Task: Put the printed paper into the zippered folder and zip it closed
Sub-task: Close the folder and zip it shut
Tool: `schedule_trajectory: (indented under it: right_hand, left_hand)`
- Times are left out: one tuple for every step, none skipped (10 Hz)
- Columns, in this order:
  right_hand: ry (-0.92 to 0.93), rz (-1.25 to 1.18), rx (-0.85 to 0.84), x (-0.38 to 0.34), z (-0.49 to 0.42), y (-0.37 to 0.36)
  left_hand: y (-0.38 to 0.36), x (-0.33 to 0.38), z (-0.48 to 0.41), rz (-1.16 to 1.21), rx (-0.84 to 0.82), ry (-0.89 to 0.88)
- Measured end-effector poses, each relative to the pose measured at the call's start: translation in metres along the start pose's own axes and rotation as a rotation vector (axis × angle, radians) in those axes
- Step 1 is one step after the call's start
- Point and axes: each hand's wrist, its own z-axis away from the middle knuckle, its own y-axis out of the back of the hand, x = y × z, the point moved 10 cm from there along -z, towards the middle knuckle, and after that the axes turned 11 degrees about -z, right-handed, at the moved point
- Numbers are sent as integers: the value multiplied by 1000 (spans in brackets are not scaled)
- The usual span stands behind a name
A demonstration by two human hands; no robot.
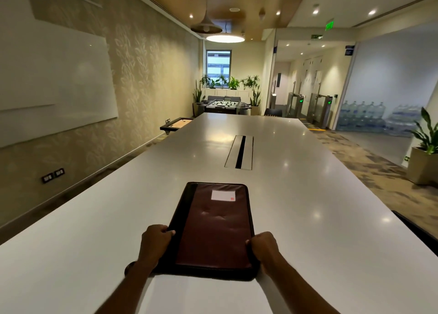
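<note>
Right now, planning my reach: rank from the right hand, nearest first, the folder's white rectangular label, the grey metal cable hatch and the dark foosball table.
1. white rectangular label, on the maroon zippered folder that the right hand grips
2. grey metal cable hatch, midway along the white table
3. dark foosball table, beyond its far end

The person is working bare-armed, left hand point(156, 239) and right hand point(263, 245) showing uncovered either side of the folder point(213, 230).
</note>
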Motion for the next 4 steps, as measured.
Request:
schedule_trajectory:
  right_hand:
    - [58, 114, -17, 2, -4, -3]
    - [139, 244, -7, 1, 1, 1]
    - [222, 347, 88, 5, 13, 12]
    - [261, 539, 204, 15, 29, 34]
  left_hand:
    - [-5, 4, 1, -98, 14, -35]
    - [-7, 19, 12, -387, 51, -49]
    - [-15, 61, 38, -605, 186, -223]
    - [-52, 111, 90, -516, 256, -521]
